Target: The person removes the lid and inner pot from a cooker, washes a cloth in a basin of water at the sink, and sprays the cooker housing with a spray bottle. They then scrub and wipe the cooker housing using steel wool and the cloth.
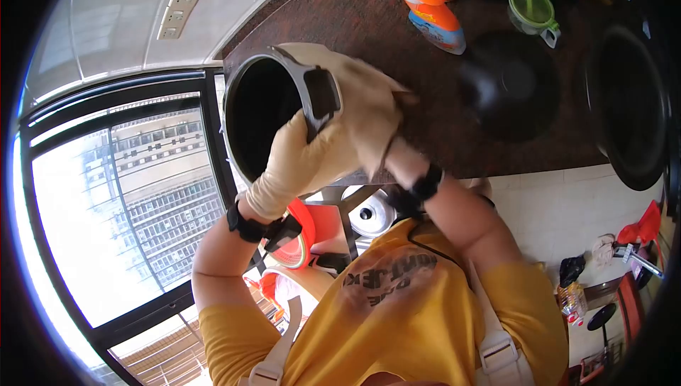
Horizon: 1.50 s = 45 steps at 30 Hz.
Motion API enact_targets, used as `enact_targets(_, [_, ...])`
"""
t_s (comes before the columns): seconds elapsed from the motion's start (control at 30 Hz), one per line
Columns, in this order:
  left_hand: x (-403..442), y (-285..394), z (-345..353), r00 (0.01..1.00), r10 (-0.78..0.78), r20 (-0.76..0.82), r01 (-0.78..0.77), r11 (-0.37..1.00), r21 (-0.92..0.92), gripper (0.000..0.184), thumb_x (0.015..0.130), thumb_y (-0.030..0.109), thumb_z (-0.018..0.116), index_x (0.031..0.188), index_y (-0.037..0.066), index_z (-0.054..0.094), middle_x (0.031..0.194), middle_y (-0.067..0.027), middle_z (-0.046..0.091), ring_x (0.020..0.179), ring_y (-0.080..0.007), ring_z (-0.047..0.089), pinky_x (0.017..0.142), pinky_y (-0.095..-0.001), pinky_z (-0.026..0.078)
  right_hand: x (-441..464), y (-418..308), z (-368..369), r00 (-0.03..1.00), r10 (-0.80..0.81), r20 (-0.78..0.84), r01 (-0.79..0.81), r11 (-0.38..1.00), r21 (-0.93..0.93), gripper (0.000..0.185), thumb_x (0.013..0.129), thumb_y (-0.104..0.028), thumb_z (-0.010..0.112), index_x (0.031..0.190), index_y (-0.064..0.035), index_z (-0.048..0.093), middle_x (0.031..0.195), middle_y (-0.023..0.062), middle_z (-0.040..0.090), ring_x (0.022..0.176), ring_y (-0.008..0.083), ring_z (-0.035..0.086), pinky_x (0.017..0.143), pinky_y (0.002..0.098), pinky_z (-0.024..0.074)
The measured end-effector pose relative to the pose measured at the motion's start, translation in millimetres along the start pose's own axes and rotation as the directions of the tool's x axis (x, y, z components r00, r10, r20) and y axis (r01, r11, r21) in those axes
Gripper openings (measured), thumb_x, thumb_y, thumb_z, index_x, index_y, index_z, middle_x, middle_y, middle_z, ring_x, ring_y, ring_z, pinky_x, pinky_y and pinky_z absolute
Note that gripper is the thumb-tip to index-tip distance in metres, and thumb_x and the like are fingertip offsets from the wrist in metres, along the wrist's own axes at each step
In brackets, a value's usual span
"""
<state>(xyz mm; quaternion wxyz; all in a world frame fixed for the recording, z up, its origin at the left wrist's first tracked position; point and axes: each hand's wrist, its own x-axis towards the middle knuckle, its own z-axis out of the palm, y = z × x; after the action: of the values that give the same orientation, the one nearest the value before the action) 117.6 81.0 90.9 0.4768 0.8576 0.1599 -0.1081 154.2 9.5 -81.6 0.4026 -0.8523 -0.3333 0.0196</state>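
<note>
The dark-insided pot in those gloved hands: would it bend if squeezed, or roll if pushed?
The pot is probably stiff: its rim shows a smooth curve beside the gripping left hand. Lying on its side, it might start to roll, given that round rim, but the projecting handle would likely stop it.

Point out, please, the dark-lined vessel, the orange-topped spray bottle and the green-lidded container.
Dark-lined vessel [259,115]: head view, on its inside.
Spray bottle [434,22]: head view, on its body.
Green-lidded container [530,6]: head view, on its lid.
</note>
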Motion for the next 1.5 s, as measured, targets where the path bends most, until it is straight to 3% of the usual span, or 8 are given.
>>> enact_targets(0.27, [44.4,17.4,-8.7,0.999,-0.024,-0.037,0.022,0.998,-0.059,0.032,0.099,0.025,0.064,0.117,-0.001,0.062,0.097,-0.0016,0.067,0.089,-0.007,0.057,0.078,-0.0272,0.05,99.9,32.2,-60.9,0.909,0.356,0.218,-0.361,0.406,0.84,0.038,0.096,-0.024,0.048,0.125,-0.0039,0.06,0.127,0.0087,0.062,0.115,0.0198,0.06,0.093,0.0435,0.0501])
enact_targets(0.43, [63.0,10.3,-14.4,0.993,0.019,-0.12,-0.015,0.999,0.039,0.035,0.101,0.029,0.063,0.116,-0.002,0.064,0.096,-0.0045,0.069,0.091,-0.0076,0.057,0.081,-0.0272,0.05,-4.0,-58.2,-46.9,0.999,-0.028,-0.045,0.012,0.944,-0.331,0.035,0.102,-0.018,0.047,0.134,-0.0031,0.053,0.134,0.0155,0.057,0.124,0.0236,0.056,0.105,0.0368,0.0438])
enact_targets(0.67, [21.1,1.7,-31.3,0.984,0.167,0.057,-0.16,0.982,-0.104,0.052,0.096,0.043,0.068,0.123,-0.001,0.058,0.093,-0.0058,0.067,0.085,-0.0097,0.054,0.079,-0.0296,0.05,47.3,-9.2,-33.2,0.955,0.033,-0.293,0.061,0.95,0.306,0.032,0.099,-0.019,0.051,0.128,-0.0047,0.055,0.127,0.0138,0.058,0.12,0.0222,0.057,0.101,0.0359,0.0452])
enact_targets(0.8, [-15.1,0.7,-59.0,0.971,0.036,0.236,-0.204,0.634,0.746,0.058,0.078,0.039,0.082,0.114,0.001,0.058,0.088,-0.0197,0.069,0.081,-0.0356,0.069,0.073,-0.0414,0.054,90.2,34.5,-29.0,0.975,0.122,-0.184,-0.053,0.938,0.342,0.031,0.098,-0.019,0.053,0.125,-0.0056,0.056,0.123,0.0128,0.058,0.117,0.0215,0.057,0.099,0.0353,0.0461])
enact_targets(1.1, [10.0,-19.8,-49.5,0.967,0.243,0.081,-0.234,0.708,0.666,0.036,0.076,0.031,0.076,0.089,0.003,0.058,0.073,-0.0214,0.064,0.072,-0.0443,0.063,0.064,-0.0492,0.051,49.8,-47.6,-43.7,0.952,-0.242,-0.186,0.032,0.687,-0.726,0.027,0.094,-0.02,0.058,0.118,-0.0077,0.059,0.115,0.0107,0.06,0.112,0.0198,0.058,0.094,0.0342,0.0479])
enact_targets(1.27, [14.9,-10.8,-51.9,0.991,0.104,0.08,-0.13,0.726,0.675,0.041,0.074,0.032,0.08,0.091,0.002,0.059,0.077,-0.0211,0.064,0.075,-0.0435,0.064,0.066,-0.0477,0.051,129.3,22.0,-43.7,0.877,0.112,-0.468,-0.003,0.974,0.227,0.02,0.091,-0.019,0.059,0.107,-0.0088,0.064,0.106,0.0104,0.06,0.103,0.0235,0.061,0.087,0.0379,0.0483])
enact_targets(1.37, [16.5,-8.0,-52.6,0.992,0.107,0.072,-0.128,0.723,0.679,0.043,0.074,0.033,0.082,0.092,0.002,0.059,0.079,-0.0213,0.064,0.076,-0.0434,0.064,0.067,-0.0472,0.051,140.1,36.3,-47.8,0.98,-0.069,0.188,0.149,0.875,-0.46,0.027,0.095,-0.018,0.053,0.119,-0.0091,0.06,0.101,0.0058,0.063,0.097,0.0193,0.062,0.084,0.0388,0.0505])
enact_targets(1.5, [18.5,-17.0,-52.0,0.988,0.135,0.072,-0.149,0.746,0.649,0.042,0.074,0.031,0.081,0.093,0.002,0.059,0.079,-0.0216,0.064,0.078,-0.0443,0.063,0.068,-0.0474,0.051,78.3,-10.6,-10.2,0.88,0.213,-0.424,0.219,0.612,0.76,0.039,0.089,-0.01,0.059,0.127,-0.0024,0.058,0.117,0.0093,0.065,0.103,0.0303,0.065,0.094,0.0397,0.0499])
